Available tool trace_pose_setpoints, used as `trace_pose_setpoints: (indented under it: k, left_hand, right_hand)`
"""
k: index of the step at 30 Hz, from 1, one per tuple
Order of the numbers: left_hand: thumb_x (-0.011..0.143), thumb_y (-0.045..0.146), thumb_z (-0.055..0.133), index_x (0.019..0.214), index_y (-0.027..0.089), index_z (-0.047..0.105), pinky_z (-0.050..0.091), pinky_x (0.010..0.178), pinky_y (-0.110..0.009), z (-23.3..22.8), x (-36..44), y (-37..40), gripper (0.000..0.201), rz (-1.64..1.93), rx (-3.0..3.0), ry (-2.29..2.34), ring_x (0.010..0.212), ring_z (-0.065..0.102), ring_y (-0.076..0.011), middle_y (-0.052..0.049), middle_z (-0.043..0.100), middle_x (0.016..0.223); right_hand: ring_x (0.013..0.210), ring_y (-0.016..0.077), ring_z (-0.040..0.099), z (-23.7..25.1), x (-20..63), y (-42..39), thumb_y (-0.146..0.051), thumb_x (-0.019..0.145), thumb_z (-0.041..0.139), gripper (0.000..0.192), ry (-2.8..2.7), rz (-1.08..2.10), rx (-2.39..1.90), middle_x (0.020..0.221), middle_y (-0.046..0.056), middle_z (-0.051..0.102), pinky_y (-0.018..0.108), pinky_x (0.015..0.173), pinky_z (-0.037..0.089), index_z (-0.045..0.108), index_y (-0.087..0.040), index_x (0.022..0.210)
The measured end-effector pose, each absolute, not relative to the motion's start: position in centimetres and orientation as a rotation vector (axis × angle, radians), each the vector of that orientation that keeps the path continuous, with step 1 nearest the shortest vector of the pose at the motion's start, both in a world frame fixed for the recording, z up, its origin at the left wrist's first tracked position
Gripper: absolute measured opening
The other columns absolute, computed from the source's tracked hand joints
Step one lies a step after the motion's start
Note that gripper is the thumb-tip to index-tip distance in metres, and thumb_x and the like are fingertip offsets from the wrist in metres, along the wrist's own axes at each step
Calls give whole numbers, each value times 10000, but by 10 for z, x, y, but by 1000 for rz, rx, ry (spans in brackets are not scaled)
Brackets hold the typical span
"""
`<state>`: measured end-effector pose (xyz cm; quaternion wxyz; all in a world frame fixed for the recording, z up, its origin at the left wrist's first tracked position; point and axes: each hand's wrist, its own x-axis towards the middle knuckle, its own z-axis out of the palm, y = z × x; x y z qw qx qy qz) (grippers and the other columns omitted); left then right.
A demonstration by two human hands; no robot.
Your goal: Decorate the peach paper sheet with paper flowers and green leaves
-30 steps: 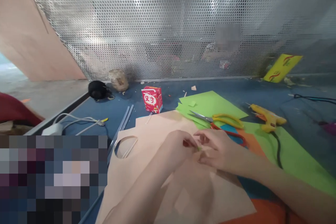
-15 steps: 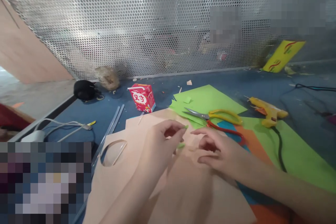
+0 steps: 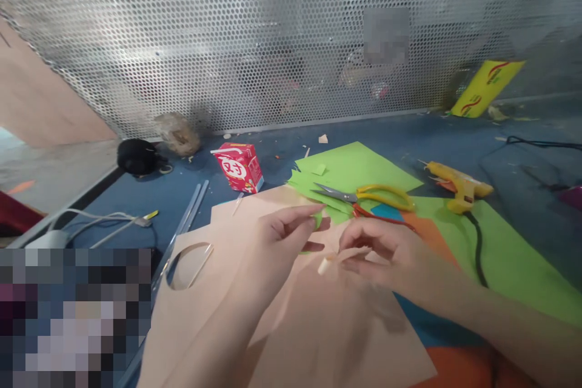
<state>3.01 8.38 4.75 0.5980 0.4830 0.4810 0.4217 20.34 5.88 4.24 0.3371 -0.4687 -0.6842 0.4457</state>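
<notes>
My left hand (image 3: 288,242) is closed in a pinch on a small green paper piece (image 3: 317,219), whose edge shows at the fingertips. To its right, the fingers of my right hand (image 3: 379,248) are closed on a small peach paper piece (image 3: 352,253). A whitish rolled-looking end (image 3: 324,266) sticks out of that piece toward the left. Both hands are over large peach paper sheets (image 3: 318,327). Just beyond the right hand, scissors (image 3: 359,195) with yellow and red handles lie open on green paper (image 3: 364,163).
A red drink carton (image 3: 237,167) stands beyond the left hand, near clear glue sticks (image 3: 191,209). At the right, a yellow glue gun (image 3: 461,185) rests with its black cord on green paper. A perforated metal screen (image 3: 273,24) closes off the back. White cables (image 3: 104,218) lie at left.
My right hand has moved left and now pinches the peach paper piece; half a second ago its fingers were apart. The left hand still holds the green piece.
</notes>
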Motion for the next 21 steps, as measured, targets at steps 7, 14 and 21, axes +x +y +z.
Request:
trace_pose_setpoints:
  k: [7, 14, 21]
  left_hand:
    - [742, 256, 644, 754, 180, 664, 555, 612, -218, 46, 30, 84, 79, 954, 1142, 1134, 786, 658, -146, -22, 720, 831]
    - [641, 199, 735, 696, 252, 745, 410, 471, -89, 43, 32, 81, 76, 991, 1188, 1096, 501, 505, -20, 41, 691, 610]
    - [652, 152, 709, 677, 239, 744, 446, 447, -129, 40, 31, 79, 97, 957, 1061, 962, 462, 537, -44, 9, 722, 672]
  right_hand:
    - [728, 116, 581, 39, 202, 59, -147, 746, 606, 87, -1840, 1105, -1143, 748, -40, 627, 217, 668, 447, 598, -233, 742]
    - [716, 123, 575, 41, 202, 57, -119, 730, 614, 93, -1748, 1105, -1055, 724, -28, 613, 238, 677, 445, 593, -209, 721]
    - [740, 89, 573, 40, 204, 56, -143, 712, 633, 165, -1570, 1123, -1127, 784, -54, 579, 182, 661, 463, 537, -239, 806]
